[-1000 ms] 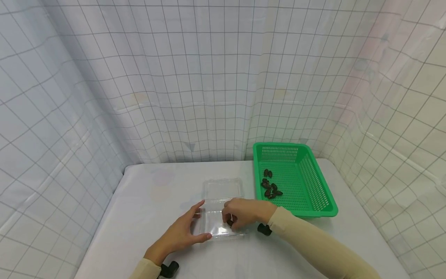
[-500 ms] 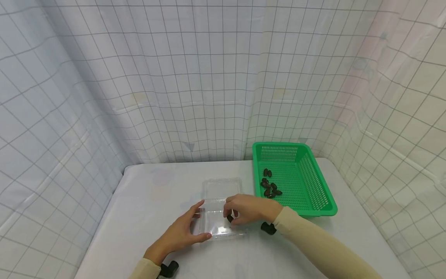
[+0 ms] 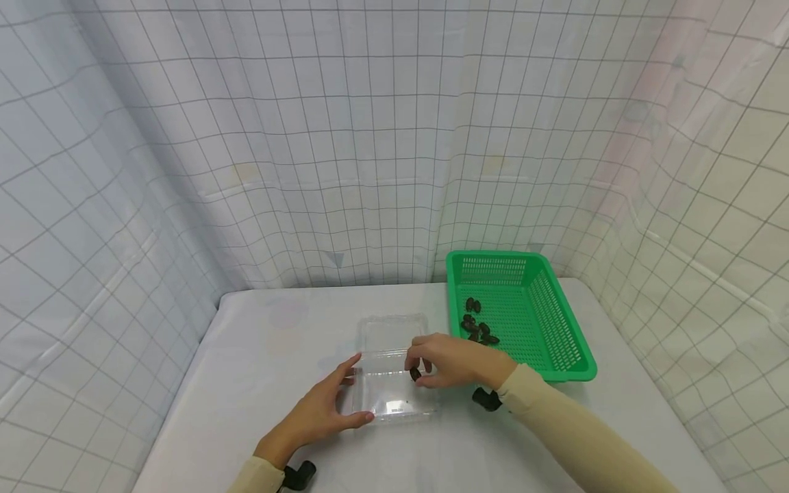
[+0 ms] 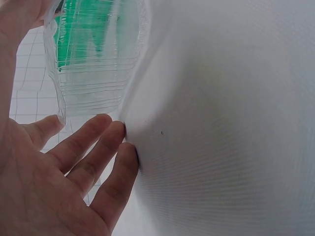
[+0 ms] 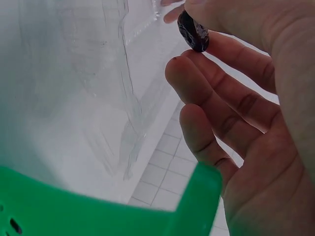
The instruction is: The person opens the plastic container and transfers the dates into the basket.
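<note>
A clear plastic clamshell box (image 3: 385,397) lies on the white table with its lid (image 3: 393,333) folded back away from me. My left hand (image 3: 317,412) is at the box's left side, thumb and fingers spread along the edge; in the left wrist view the fingertips (image 4: 120,130) are right at its wall. Between thumb and fingertips, my right hand (image 3: 456,361) pinches a dark, wrinkled oval date (image 5: 193,32) over the box's right part. Several similar dates (image 3: 485,330) lie in the green basket, partly hidden behind my right hand.
The green plastic basket (image 3: 573,342) stands at the table's right, just beyond my right forearm. White gridded curtains (image 3: 345,171) hang behind the table (image 3: 271,342) and along both sides.
My right hand, with the date in its fingertips, has moved right and a little away from me, from the middle of the box to its right part. The left hand has stayed still.
</note>
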A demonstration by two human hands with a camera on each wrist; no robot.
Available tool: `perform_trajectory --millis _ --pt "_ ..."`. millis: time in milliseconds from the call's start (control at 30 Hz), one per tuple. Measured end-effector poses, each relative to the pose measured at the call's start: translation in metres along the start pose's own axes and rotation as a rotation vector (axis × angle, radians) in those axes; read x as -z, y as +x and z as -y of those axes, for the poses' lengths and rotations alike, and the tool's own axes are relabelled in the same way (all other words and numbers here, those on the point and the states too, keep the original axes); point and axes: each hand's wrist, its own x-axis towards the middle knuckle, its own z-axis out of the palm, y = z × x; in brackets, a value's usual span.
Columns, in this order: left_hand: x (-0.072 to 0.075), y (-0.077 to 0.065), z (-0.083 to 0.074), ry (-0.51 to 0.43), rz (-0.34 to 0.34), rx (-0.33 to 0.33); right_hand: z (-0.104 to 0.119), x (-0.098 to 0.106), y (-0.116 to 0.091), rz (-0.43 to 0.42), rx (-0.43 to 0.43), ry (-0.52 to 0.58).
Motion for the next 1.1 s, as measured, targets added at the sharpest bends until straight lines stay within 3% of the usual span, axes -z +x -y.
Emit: perform_trajectory --millis 200,600,1100 --pt "0.0 -0.001 -0.002 -0.005 0.005 0.004 -0.005 0.005 -0.015 -0.053 -0.036 -0.016" --pt "0.002 -0.003 -0.004 0.004 0.02 -0.003 -0.015 0.02 -0.046 -0.267 -0.002 -0.056" --pt "0.004 -0.004 -0.003 0.02 0.031 0.002 -0.038 0.043 -0.09 -0.308 -0.185 -0.053"
